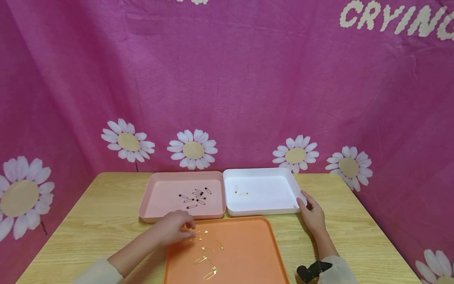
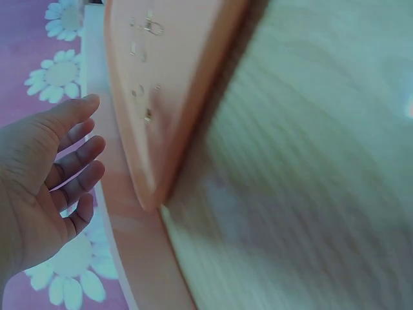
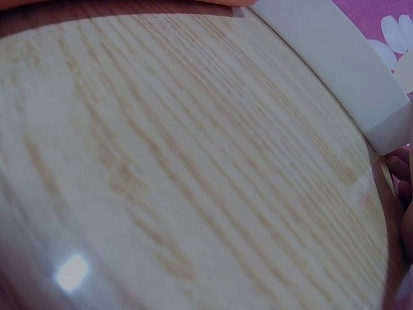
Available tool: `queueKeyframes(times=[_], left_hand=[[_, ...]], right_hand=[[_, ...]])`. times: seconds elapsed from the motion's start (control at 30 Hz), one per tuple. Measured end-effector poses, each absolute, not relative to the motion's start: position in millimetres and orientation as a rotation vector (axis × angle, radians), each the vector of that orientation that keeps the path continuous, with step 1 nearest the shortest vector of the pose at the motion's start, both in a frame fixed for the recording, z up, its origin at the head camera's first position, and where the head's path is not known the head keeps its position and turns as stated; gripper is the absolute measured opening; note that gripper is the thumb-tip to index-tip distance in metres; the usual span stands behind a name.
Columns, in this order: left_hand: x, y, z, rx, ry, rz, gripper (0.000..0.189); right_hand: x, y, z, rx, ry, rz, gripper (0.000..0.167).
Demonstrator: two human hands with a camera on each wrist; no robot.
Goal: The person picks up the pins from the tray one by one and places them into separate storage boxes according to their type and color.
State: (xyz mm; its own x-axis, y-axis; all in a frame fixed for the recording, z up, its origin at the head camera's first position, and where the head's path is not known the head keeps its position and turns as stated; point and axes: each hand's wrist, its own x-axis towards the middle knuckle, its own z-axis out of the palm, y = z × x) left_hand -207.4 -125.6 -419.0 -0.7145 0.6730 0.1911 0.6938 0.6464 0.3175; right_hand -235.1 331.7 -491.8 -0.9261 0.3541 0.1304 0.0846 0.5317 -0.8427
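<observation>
My left hand [image 1: 176,227] hovers over the back left corner of the orange tray [image 1: 248,252], fingers loosely bent and holding nothing in the left wrist view. Below and beside it lie several gold safety pins [image 1: 200,259]. With thumb and fingers my right hand [image 1: 313,213] grips the front right corner of the white tray [image 1: 262,212]. Inside that tray are two gold safety pins [image 1: 244,194]. The pink tray [image 1: 156,197], left of the white one, holds several black safety pins [image 1: 200,202]. In the right wrist view only part of the right hand [image 3: 403,174] shows.
All three trays stand on a wood-grain table [image 1: 106,225], the pink and white ones side by side at the back. A magenta cloth with daisies [image 1: 227,86] hangs behind. A black strapped device [image 1: 313,271] sits at my right wrist.
</observation>
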Motion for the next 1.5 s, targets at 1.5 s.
queueKeyframes(times=[1.5], left_hand=[[-195.5, -131.2, -444.5, -1.028, -2.814, -0.318, 0.025]], right_hand=[[-234.4, 332.2, -491.1, -0.375, -2.510, 1.375, 0.061]])
